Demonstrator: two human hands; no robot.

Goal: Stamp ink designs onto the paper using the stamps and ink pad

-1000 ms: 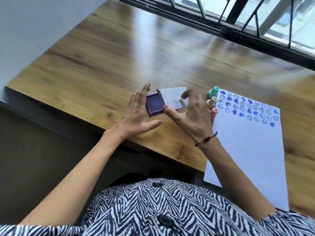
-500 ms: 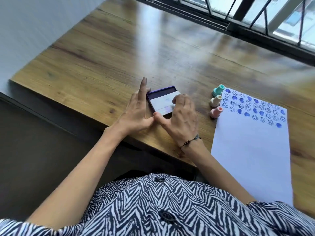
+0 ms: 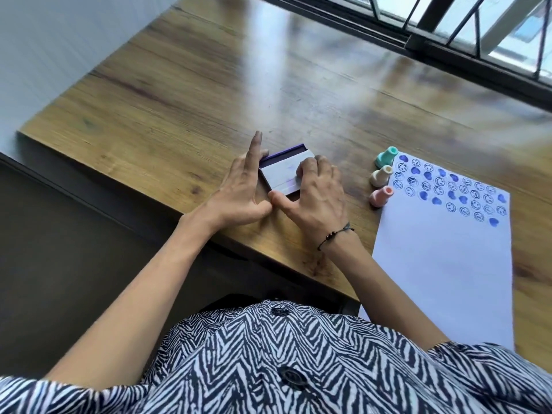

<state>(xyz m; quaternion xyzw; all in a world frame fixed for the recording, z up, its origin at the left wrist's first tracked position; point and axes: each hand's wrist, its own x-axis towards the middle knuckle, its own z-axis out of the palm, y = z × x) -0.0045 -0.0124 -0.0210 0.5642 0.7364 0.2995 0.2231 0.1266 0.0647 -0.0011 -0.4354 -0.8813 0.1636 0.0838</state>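
Note:
The purple ink pad (image 3: 282, 171) lies near the table's front edge with its white lid folded almost down over it; only a purple strip shows at the far side. My right hand (image 3: 316, 198) presses its fingers flat on the lid. My left hand (image 3: 242, 192) steadies the pad's left side, index finger stretched forward. Three small stamps lie to the right: teal (image 3: 386, 156), cream (image 3: 380, 175) and pink (image 3: 380, 196). The white paper (image 3: 442, 270) beside them carries rows of blue smiley and heart prints along its top.
The wooden table (image 3: 209, 94) runs far back and left. Its front edge is just below my wrists. A dark window frame with bars (image 3: 448, 40) lines the far right side. My striped shirt fills the bottom.
The ink pad's lid was open and standing to the right; my right hand has swung it over and down onto the pad. My left hand stayed at the pad's left side.

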